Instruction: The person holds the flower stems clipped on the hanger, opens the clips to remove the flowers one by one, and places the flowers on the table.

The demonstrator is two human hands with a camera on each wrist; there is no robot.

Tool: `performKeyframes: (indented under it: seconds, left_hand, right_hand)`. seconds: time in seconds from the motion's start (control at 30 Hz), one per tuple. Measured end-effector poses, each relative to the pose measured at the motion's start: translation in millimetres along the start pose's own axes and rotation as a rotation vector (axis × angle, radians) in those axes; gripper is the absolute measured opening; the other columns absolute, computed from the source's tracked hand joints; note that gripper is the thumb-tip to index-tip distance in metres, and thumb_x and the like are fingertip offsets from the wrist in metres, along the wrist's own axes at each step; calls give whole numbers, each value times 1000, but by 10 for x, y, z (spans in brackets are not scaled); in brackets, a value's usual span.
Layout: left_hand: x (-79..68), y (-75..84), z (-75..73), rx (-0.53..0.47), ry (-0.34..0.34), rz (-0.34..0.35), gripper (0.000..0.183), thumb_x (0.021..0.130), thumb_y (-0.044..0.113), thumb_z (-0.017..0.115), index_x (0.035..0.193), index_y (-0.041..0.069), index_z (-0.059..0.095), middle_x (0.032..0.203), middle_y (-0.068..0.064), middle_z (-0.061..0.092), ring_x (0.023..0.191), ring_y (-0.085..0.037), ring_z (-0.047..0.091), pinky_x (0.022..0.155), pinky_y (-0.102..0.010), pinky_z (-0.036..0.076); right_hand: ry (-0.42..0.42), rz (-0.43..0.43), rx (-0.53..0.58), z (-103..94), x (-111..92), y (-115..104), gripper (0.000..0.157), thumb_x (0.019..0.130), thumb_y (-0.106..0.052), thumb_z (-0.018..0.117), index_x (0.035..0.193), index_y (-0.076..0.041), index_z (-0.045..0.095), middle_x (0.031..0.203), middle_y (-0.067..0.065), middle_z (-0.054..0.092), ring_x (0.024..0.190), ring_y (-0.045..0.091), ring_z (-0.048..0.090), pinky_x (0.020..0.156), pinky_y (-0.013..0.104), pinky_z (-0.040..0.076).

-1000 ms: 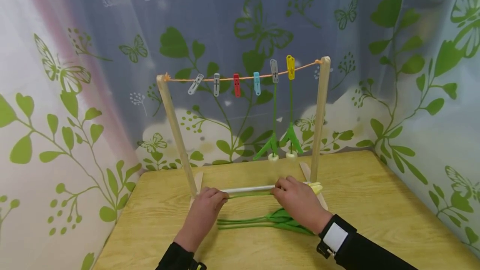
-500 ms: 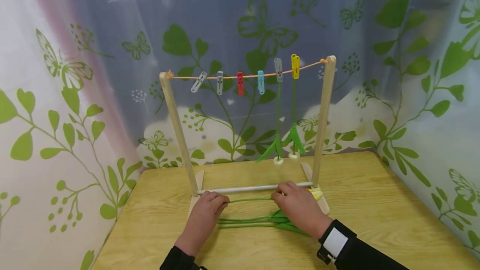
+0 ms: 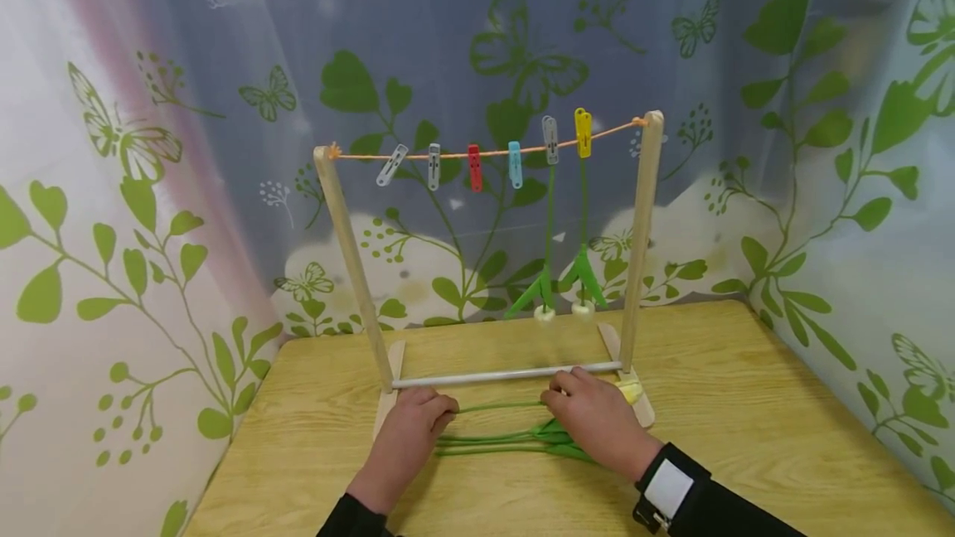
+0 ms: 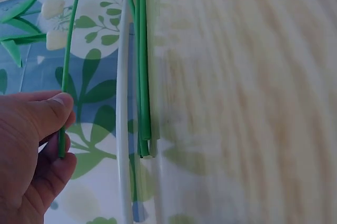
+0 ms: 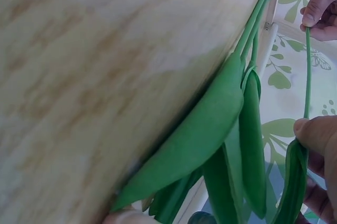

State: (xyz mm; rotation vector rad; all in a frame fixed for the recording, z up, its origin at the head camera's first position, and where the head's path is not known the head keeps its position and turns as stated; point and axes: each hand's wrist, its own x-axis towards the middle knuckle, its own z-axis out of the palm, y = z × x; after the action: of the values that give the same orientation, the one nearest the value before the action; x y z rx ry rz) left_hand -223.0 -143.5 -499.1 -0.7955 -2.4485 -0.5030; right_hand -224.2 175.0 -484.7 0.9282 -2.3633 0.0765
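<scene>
An artificial tulip with a green stem point(image 3: 496, 407) and a pale yellow bloom point(image 3: 631, 392) is held level between both hands. My left hand point(image 3: 414, 433) pinches it near the stem's bare end, between thumb and fingers as the left wrist view shows. Near the leaves, my right hand point(image 3: 597, 417) grips the same stem. More tulips lie together on the table closer to me; their stems point(image 3: 488, 440) point left, and the right hand hides their blooms in the head view. In the right wrist view their broad green leaves point(image 5: 195, 134) fill the middle.
Behind the hands stands a wooden frame point(image 3: 642, 239) with a white bottom rod point(image 3: 507, 374). Its orange string carries several clothespins, among them a red clothespin point(image 3: 475, 168). Two tulips point(image 3: 584, 272) hang bloom-down from the grey and yellow clothespins. A leaf-print curtain point(image 3: 418, 48) surrounds the table.
Both hands have drawn the tulip slightly toward me, away from the white rod. The stem was close against the rod earlier and is now apart from it. Both grips stay the same.
</scene>
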Motion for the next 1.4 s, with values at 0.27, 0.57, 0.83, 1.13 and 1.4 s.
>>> performKeyframes:
  seconds: [0.27, 0.57, 0.83, 1.13, 1.4]
  left_hand:
    - [8, 13, -15, -17, -109, -7, 11, 91, 12, 81, 99, 20, 77, 89, 7, 71, 84, -13, 66, 73, -31, 60]
    - [50, -17, -23, -30, -241, -24, 7, 93, 14, 79, 97, 19, 77, 88, 8, 70, 83, -13, 67, 74, -33, 59]
    - [45, -44, 24, -30, -301, -36, 5, 93, 15, 79, 96, 19, 78, 88, 8, 71, 83, -12, 69, 73, -30, 61]
    - [31, -51, 38, -46, -340, -46, 6, 93, 14, 79, 92, 20, 77, 85, 10, 70, 78, -8, 66, 68, -26, 58]
    - [23, -55, 39, -86, -382, -46, 9, 94, 11, 78, 95, 20, 77, 87, 8, 70, 80, -9, 67, 69, -26, 58]
  right_hand:
    - [14, -24, 4, 32, -41, -21, 19, 83, -11, 88, 98, -20, 81, 96, -2, 63, 87, 15, 62, 65, 27, 62]
    - [-25, -15, -10, 54, -53, -48, 19, 83, -10, 87, 97, -21, 82, 95, -2, 66, 86, 16, 62, 65, 27, 62]
    - [-52, -11, -26, 106, -74, -75, 21, 82, -7, 87, 95, -21, 81, 94, -2, 66, 83, 17, 61, 65, 29, 62]
    - [-120, 7, -37, 146, -87, -109, 21, 84, -6, 85, 97, -22, 81, 96, -2, 67, 83, 18, 62, 66, 31, 62]
    - [-143, 19, -29, 145, -82, -119, 16, 85, -9, 84, 94, -22, 81, 93, -3, 67, 81, 17, 62, 64, 30, 62]
